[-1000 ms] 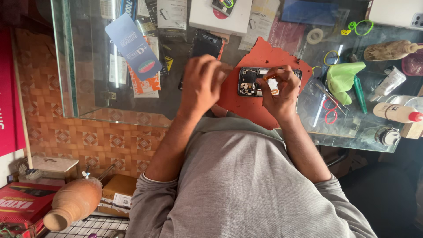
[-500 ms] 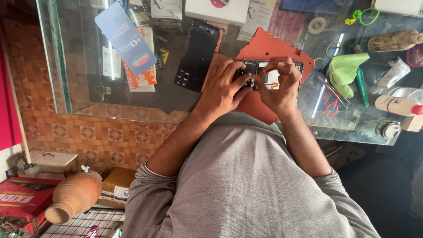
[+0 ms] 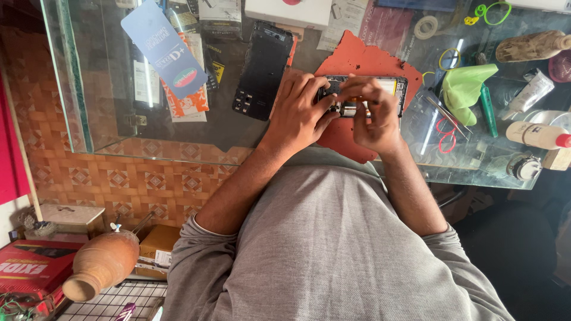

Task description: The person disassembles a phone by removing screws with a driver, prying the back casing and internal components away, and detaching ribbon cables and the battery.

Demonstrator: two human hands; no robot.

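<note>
My left hand steadies the opened phone on the red mat atop the glass desk, my right hand pinching at its exposed internals, judged light, rigid, fragile, best gripped by the frame edges.

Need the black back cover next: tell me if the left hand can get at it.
Probably yes. The back cover lies bare on the glass counter just beside the left hand, nothing between them, though that hand now steadies the opened phone.
</note>
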